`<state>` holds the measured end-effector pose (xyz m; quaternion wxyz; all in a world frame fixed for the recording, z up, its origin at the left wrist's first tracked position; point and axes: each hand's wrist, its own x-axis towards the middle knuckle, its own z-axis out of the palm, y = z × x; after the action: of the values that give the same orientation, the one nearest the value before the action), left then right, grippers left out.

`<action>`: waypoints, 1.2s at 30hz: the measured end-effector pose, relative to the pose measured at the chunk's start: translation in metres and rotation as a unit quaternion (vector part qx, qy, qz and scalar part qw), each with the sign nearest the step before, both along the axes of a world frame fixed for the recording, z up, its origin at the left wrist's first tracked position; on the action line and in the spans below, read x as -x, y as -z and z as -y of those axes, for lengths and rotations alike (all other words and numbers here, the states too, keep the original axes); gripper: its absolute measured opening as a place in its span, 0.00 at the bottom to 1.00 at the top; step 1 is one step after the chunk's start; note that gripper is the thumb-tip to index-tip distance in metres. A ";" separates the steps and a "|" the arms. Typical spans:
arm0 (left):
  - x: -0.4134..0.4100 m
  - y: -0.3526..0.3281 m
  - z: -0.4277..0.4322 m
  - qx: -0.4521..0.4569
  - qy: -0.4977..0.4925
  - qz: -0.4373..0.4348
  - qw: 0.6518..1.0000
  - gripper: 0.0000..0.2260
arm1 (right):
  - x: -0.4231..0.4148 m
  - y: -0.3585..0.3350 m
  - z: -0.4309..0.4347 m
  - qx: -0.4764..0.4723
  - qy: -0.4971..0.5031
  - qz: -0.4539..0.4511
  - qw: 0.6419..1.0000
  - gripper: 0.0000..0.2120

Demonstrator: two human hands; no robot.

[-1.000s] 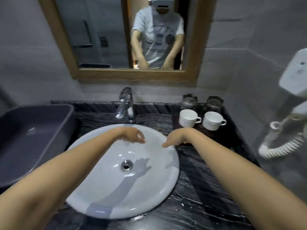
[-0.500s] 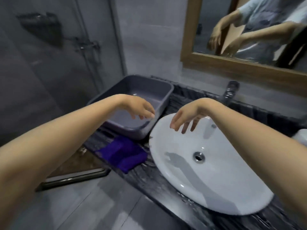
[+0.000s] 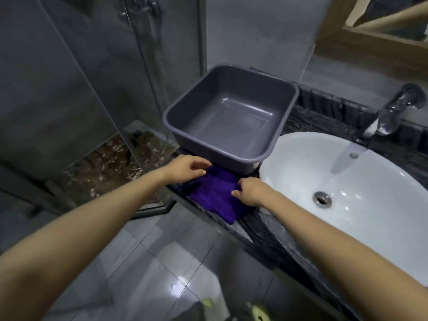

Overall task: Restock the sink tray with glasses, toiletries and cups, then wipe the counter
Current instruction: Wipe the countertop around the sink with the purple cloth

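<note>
At counter's left end, right in front of grey tub (image 3: 167,121): purple cloth (image 3: 215,196) bunched on dark marble counter (image 3: 273,237), right edge hidden under right hand (image 3: 249,191). Mirror frame (image 3: 370,45) cut off top right, white sink (image 3: 361,172) runs off right side, tap (image 3: 393,110) blurred. Left hand (image 3: 185,169) in now, fingers curled, pinching cloth's far corner. Right hand knuckles up, fingers bent round cloth edge, fingertips out of sight. Both forearms stretched forward.

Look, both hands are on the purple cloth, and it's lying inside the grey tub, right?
Not inside. The left hand and right hand are both on the cloth, but the head view shows it lying on the counter in front of the tub.
</note>
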<state>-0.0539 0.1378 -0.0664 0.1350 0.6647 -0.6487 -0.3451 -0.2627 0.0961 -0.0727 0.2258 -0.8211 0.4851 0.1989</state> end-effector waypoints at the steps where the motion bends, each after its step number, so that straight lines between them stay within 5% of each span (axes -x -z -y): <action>1: 0.006 0.011 0.000 0.028 0.006 0.010 1.000 0.16 | -0.002 0.012 -0.007 0.027 0.029 0.011 0.999 0.23; 7: 0.026 0.058 0.010 0.076 0.090 0.099 0.988 0.22 | -0.009 0.049 -0.037 0.196 0.098 0.055 0.974 0.22; 13: 0.030 0.068 0.007 0.139 0.124 0.239 0.953 0.27 | 0.003 0.060 -0.039 0.218 0.129 0.107 0.961 0.24; 20: 0.045 0.063 0.002 0.155 0.154 0.292 0.931 0.19 | 0.008 0.053 -0.045 0.217 0.096 0.106 0.966 0.15; 30: 0.076 0.048 -0.007 0.157 0.197 0.218 0.943 0.14 | 0.066 0.015 -0.041 0.176 0.087 0.169 0.966 0.13; 36: 0.130 0.000 0.012 0.178 0.242 0.225 0.927 0.13 | 0.129 -0.018 -0.038 0.151 0.178 0.233 0.944 0.12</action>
<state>-0.1836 0.1256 -0.0667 0.0136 0.5127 -0.8540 -0.0876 -0.3919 0.1345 -0.0543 0.2378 -0.7693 0.5814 -0.1166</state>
